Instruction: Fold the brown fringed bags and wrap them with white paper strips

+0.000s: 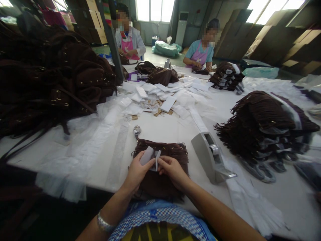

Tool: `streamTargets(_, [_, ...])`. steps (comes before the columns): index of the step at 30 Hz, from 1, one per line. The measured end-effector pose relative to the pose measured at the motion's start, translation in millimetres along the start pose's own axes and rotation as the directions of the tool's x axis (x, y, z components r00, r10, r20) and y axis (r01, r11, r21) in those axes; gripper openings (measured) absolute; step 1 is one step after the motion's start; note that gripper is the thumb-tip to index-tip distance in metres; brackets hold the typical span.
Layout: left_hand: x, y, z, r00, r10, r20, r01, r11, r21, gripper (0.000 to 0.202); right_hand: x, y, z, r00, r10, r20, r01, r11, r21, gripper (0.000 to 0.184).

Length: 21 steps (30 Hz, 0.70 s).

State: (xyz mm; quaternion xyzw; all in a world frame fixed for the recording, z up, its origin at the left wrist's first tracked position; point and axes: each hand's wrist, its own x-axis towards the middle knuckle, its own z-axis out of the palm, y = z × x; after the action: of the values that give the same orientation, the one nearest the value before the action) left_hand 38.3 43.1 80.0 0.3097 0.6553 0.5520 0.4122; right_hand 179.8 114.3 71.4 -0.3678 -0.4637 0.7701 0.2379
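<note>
A small brown suede bag (160, 167) lies on the white table (160, 127) at the near edge in front of me. A metal clasp (136, 130) sticks out from its top left corner. My left hand (136, 172) pinches a white paper piece (147, 155) over the bag's middle. My right hand (173, 170) is closed on the other end of that paper, fingers pressed together, resting on the bag.
A grey tape dispenser (210, 157) stands right of the bag. Stacks of brown bags sit at left (50, 77) and right (263, 124). White paper slips (168, 97) litter the middle. Two people work at the far side, with cardboard boxes behind.
</note>
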Motion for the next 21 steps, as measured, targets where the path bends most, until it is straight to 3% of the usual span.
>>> streamTargets(3, [2,-1,-1.5,0.999,0.032,0.013,-0.032,0.999,-0.005,0.046,-1,4,1,1.000,0.005,-0.025,-0.005,1.000,0.025,0.041])
streamTargets(8, [-1,-5,-2.2,0.986,0.167,-0.014,-0.162,0.974,0.158,0.033,-1,10,4,0.993,0.038,-0.115,-0.033,0.999,0.039,0.042])
streamTargets(13, [-14,-8,0.9,0.971,0.209,-0.118,-0.175,0.953,0.247,0.028,0,12,9,0.986,0.008,-0.165,0.002,0.998,0.061,0.041])
streamTargets(18, [-22,-11,6.3,0.950,0.293,-0.105,-0.273,0.947,0.171,0.023,0,9,14,0.977,0.023,-0.213,-0.001,0.995,0.104,0.042])
streamTargets(21, [-22,-14,6.6,0.954,0.286,-0.094,-0.267,0.948,0.173,0.025,-2,7,15,0.979,0.018,-0.202,0.006,0.993,0.116,0.041])
